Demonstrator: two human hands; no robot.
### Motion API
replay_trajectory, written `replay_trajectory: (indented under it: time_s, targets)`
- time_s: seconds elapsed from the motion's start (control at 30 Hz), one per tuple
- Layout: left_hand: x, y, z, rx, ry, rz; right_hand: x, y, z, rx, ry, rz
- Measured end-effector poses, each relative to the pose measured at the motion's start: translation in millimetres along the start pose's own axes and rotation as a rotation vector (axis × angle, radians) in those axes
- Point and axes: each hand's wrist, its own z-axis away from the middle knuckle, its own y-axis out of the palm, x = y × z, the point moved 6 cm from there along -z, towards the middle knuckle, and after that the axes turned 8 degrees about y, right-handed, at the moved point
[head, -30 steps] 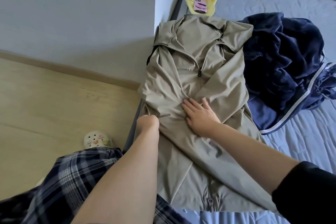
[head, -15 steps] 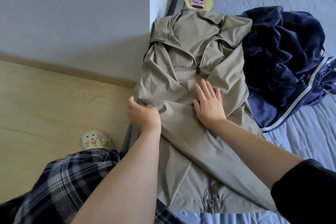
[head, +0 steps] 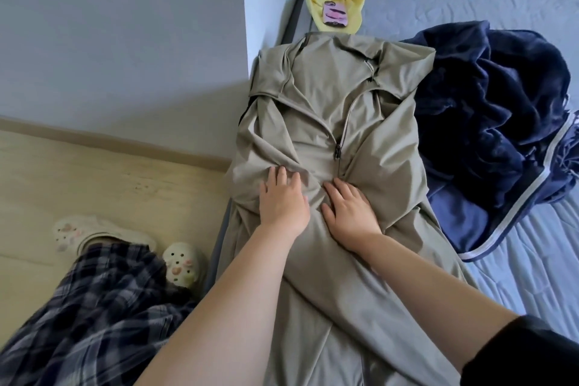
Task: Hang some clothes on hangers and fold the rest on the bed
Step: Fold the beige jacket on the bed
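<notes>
Khaki zip jacket (head: pixel 391 141): lies front-up along the left edge of the bed (head: pixel 532 285), zip partly open. Your left hand (head: pixel 283 202): flat on the fabric left of the zip, fingers straight, gripping nothing. Your right hand (head: pixel 351 213): flat just beside it, fingers relaxed, pressing the cloth, holding nothing. Navy garment (head: pixel 501 119): heaped on the bed, touching the jacket's right side. Yellow cloth (head: pixel 355 3) bearing a pink phone (head: pixel 335 14): beyond the collar.
</notes>
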Motion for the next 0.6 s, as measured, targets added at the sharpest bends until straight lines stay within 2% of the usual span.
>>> replay_trajectory:
  time_s: [0.13, 0.2, 0.33, 0.37, 0.43, 0.57, 0.6]
  targets:
    - [9.8, -34.8, -33.5, -0.266, -0.074, 0.343, 6.5, -32.0, -32.3, -0.088, 0.049, -0.105]
    - [17.0, -49.9, -57.7, -0.303, -0.111, 0.587, 0.8, -53.6, -56.5, -0.099, 0.164, -0.322]
    - [23.7, -67.1, -106.6, -0.242, -0.424, 1.498, -39.1, -100.0, -105.2, -0.309, 0.526, -0.838]
    - [24.0, -70.2, -116.0, -0.208, -0.478, 1.654, -53.5, -107.6, -117.3, -0.363, 0.633, -0.97]
    - [29.3, -78.3, -130.7, -0.148, -0.521, 1.779, -76.7, -118.0, -139.1, -0.389, 0.81, -1.168]
    - [42.5, -90.9, -150.1, -0.099, -0.537, 1.83, -105.9, -113.5, -170.3, -0.214, 1.079, -1.567]
    - [42.0, -96.4, -155.1, -0.102, -0.52, 1.811, -111.5, -115.3, -176.3, -0.204, 1.104, -1.596]
